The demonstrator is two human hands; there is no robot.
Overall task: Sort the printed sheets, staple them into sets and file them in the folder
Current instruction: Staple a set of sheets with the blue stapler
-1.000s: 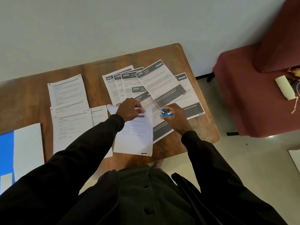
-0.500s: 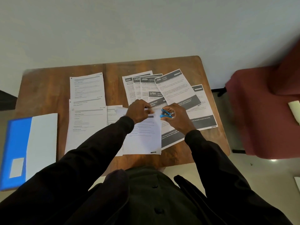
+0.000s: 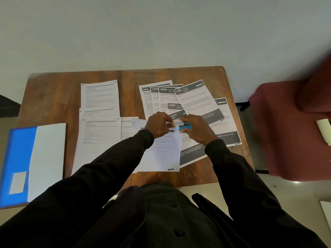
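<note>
Left hand [image 3: 158, 125] pinches the top corner of the sheet set [image 3: 161, 154], steadying it for the blue stapler [image 3: 184, 126] gripped in the right hand [image 3: 198, 130]. The blue folder [image 3: 19, 149] lies at the table's [image 3: 53, 97] left edge.

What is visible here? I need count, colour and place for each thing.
table: one, brown, centre.
folder: one, blue and white, at table's left edge.
plain sheets: several, white, left of centre.
dark-banded sheets: several, white and grey, fanned right.
held sheets: count unclear, white, front centre.
stapler: one, blue, at held sheets' top corner.
chair: one, dark red, right of table.
left hand: one, pinching the held sheets.
right hand: one, gripping the stapler.
</note>
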